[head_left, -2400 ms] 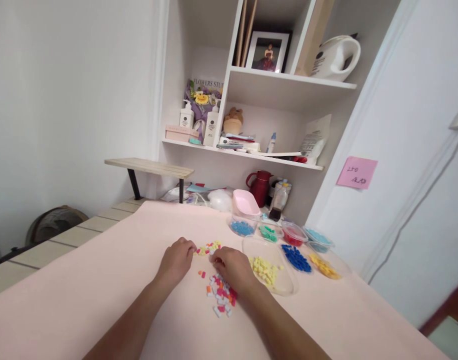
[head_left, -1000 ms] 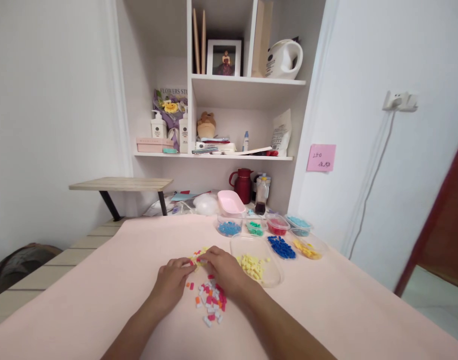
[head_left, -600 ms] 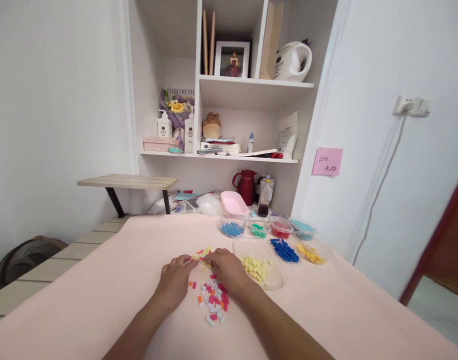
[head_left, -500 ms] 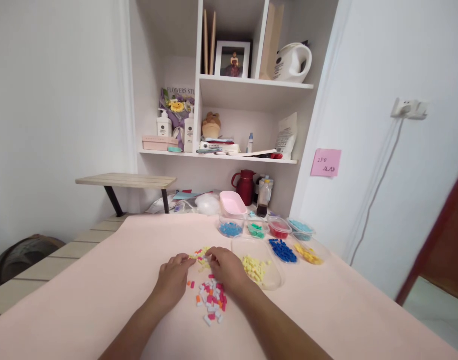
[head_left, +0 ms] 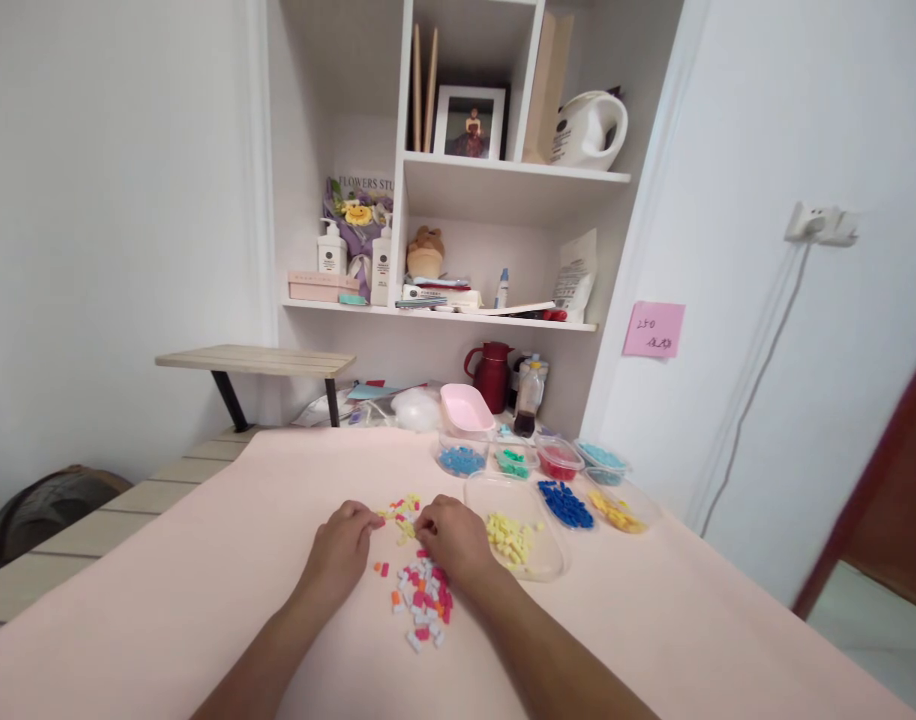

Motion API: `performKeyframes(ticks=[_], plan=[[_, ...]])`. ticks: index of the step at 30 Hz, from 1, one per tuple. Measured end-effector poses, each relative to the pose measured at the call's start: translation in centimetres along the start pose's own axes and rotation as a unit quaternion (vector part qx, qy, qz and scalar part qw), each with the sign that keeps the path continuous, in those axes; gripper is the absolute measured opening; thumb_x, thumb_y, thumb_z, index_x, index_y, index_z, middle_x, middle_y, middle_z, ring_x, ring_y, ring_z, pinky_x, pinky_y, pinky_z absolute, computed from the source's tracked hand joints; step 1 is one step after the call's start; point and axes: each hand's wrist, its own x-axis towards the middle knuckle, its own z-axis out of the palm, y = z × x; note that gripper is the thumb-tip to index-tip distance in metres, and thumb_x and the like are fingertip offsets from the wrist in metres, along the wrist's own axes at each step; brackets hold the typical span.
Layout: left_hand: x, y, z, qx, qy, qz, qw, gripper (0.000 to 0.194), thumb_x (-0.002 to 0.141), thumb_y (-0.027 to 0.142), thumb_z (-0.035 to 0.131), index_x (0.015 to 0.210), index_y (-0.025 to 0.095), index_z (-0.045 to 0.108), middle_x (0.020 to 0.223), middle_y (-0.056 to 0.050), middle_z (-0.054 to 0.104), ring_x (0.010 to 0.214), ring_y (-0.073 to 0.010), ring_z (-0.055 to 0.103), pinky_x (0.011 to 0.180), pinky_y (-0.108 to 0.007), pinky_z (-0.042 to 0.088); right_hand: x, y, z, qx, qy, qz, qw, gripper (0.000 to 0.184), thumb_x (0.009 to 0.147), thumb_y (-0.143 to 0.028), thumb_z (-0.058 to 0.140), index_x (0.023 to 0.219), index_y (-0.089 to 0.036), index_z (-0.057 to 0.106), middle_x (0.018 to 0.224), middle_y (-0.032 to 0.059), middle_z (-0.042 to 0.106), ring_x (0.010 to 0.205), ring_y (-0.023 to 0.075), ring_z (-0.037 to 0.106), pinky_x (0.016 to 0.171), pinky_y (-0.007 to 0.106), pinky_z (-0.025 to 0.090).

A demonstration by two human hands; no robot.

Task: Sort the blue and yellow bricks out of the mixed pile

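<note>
My left hand [head_left: 343, 547] is at the left edge of a scattered pile of small yellow, pink, orange and white blocks [head_left: 405, 528]. Its thumb and forefinger are pinched together, with a tiny pink piece showing at the tips; whether it is gripped is hard to tell. On the pile's right side my right hand [head_left: 452, 535] has its fingers curled in a pinch, and what they hold is hidden. Closer to me lies a second heap of white, pink and orange blocks [head_left: 424, 602]. Beside my right hand, a clear lid-like tray [head_left: 549, 560] bears pale yellow blocks [head_left: 509, 540].
Clear tubs at the back hold blue blocks [head_left: 462, 460], green blocks [head_left: 513, 461], red blocks [head_left: 559, 461] and light blue blocks [head_left: 603, 457]. Dark blue blocks [head_left: 567, 504] and yellow-orange blocks [head_left: 617, 510] lie right of the tray. A pink box [head_left: 467, 409] and red jug [head_left: 492, 378] stand behind.
My left hand has drawn back slightly to the left, away from the pile. My right hand has hardly moved, its fingers more curled. The view has shifted a little.
</note>
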Motion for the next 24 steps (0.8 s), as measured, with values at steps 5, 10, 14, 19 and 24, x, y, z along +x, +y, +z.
performKeyframes(ticks=[5,10,14,19,24], plan=[[0.04,0.05,0.01,0.009,-0.001,0.004,1.0,0.035,0.088,0.01,0.039,0.092,0.023,0.072,0.106,-0.005,0.066,0.104,-0.0181,0.062,0.092,-0.033,0.047,0.04,-0.06,-0.01,-0.008,0.006,0.012,1.0,0.024,0.086,-0.022,0.051,0.084,-0.023,0.075,0.098,0.0054,0.07,0.09,0.019,0.063,0.071,0.027,0.039],[0.03,0.07,-0.02,0.006,0.001,0.001,1.0,0.034,0.087,0.01,0.04,0.089,0.023,0.072,0.104,-0.004,0.067,0.104,-0.0182,0.061,0.092,-0.034,0.046,0.05,0.05,-0.13,0.018,-0.008,0.002,1.0,0.019,0.083,-0.029,0.059,0.089,-0.027,0.077,0.1,0.0038,0.07,0.093,0.0193,0.062,0.072,0.026,0.039],[0.01,0.13,-0.13,0.005,0.0,-0.002,1.0,0.033,0.087,0.01,0.041,0.089,0.023,0.071,0.104,-0.004,0.067,0.103,-0.018,0.061,0.092,-0.034,0.046,0.08,0.03,-0.09,0.016,-0.002,0.0,1.0,0.018,0.078,-0.022,0.062,0.086,-0.028,0.077,0.099,0.0024,0.072,0.094,0.0194,0.063,0.071,0.026,0.04],[0.12,-0.01,-0.09,0.001,-0.001,0.001,1.0,0.034,0.087,0.008,0.04,0.089,0.023,0.071,0.104,-0.004,0.067,0.101,-0.017,0.062,0.091,-0.032,0.046,0.04,-0.21,0.04,-0.005,0.005,-0.007,1.0,0.024,0.08,-0.016,0.056,0.083,-0.027,0.077,0.096,0.0028,0.072,0.09,0.0191,0.064,0.068,0.026,0.039],[0.19,-0.11,-0.03,-0.004,0.01,0.002,1.0,0.034,0.086,0.007,0.041,0.087,0.023,0.072,0.103,-0.004,0.067,0.102,-0.0174,0.061,0.092,-0.033,0.046,-0.07,-0.31,-0.14,-0.01,0.001,-0.013,1.0,0.026,0.089,-0.023,0.05,0.087,-0.025,0.076,0.099,0.0055,0.07,0.091,0.0199,0.063,0.071,0.028,0.039]])
